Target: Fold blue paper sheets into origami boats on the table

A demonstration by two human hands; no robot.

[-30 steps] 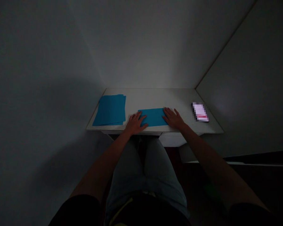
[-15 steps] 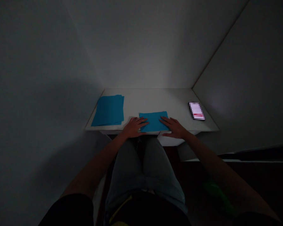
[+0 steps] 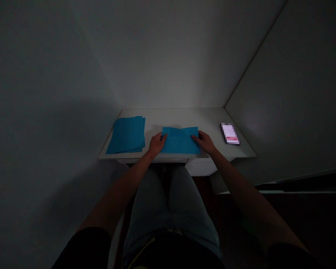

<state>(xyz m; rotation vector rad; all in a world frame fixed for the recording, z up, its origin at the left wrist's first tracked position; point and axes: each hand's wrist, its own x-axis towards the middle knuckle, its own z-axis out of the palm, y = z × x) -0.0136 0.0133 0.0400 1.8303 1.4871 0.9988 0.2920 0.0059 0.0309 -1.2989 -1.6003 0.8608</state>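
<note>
Head cam: left hand [image 3: 156, 145] and right hand [image 3: 205, 142] grasp opposite edges of blue paper sheet [image 3: 180, 140], fingers [image 3: 164, 137] curled on it; blue paper stack [image 3: 126, 135] sits left on white desk [image 3: 182, 116].

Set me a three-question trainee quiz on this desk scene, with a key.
1. True or false: the left hand touches the blue sheet.
2. Which is nearer the right hand: the phone or the stack of blue sheets?
3. Fill in the blank: the stack of blue sheets lies to the ____ of the single blue sheet.

Key: 1. True. 2. The phone. 3. Left.
</note>
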